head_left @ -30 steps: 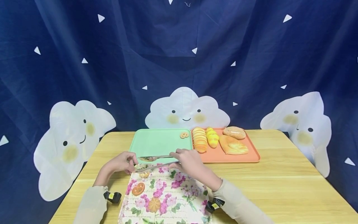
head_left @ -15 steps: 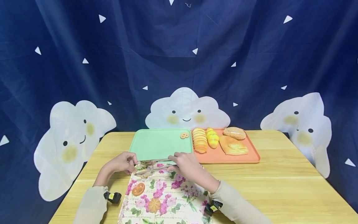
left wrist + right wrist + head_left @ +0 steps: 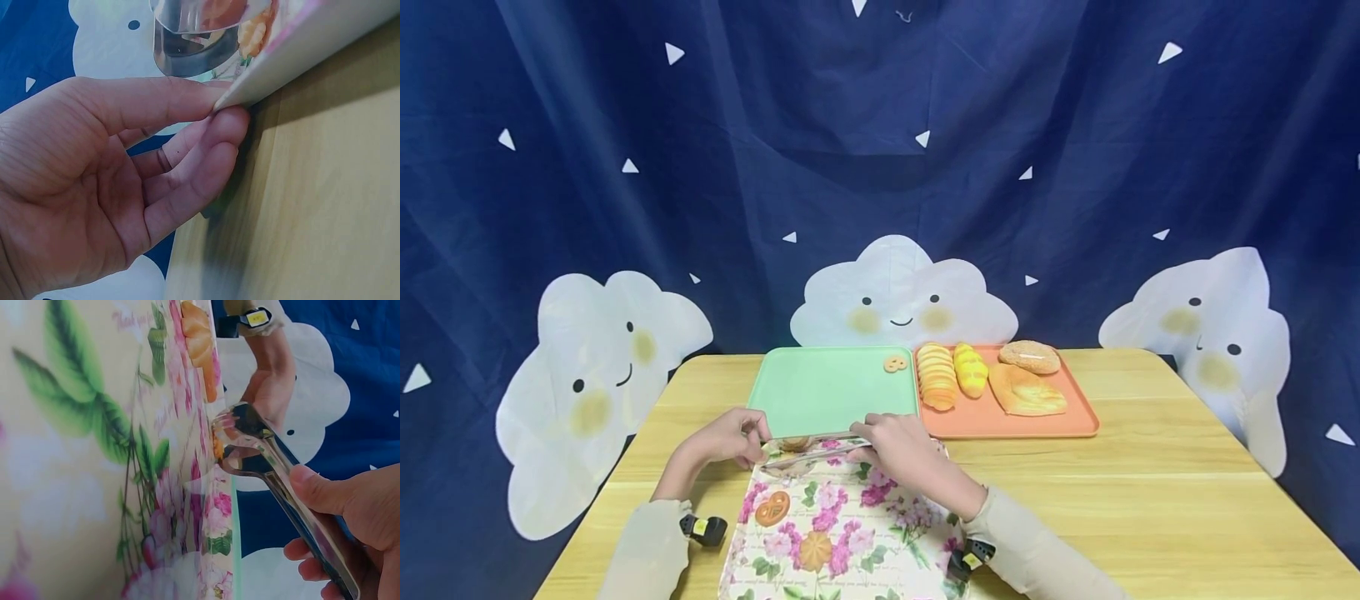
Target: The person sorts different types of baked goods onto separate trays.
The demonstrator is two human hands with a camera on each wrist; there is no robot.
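Two hands are working at the floral tray point(image 3: 887, 575): the left hand point(image 3: 730, 437) is pinching its rim near the far left corner, thumb above and fingertips below, while the right hand point(image 3: 898, 450) is gripping the tongs point(image 3: 306, 531) between thumb and fingers. The tongs' ends are standing slightly apart, with a cookie point(image 3: 217, 448) lying at them, near that corner; whether they are touching it, one cannot tell. If the smooth metal is catching only its edge, the cookie could be slipping away; if the left hand is pulling the rim upward, the pretzel point(image 3: 772, 507) and the round cookie point(image 3: 815, 551) could be sliding. Printed writing is running across the tray, and "Thank you" is showing readably in the right wrist view. No brand is appearing, and the yellow label point(image 3: 700, 527) is looking too small for reading.
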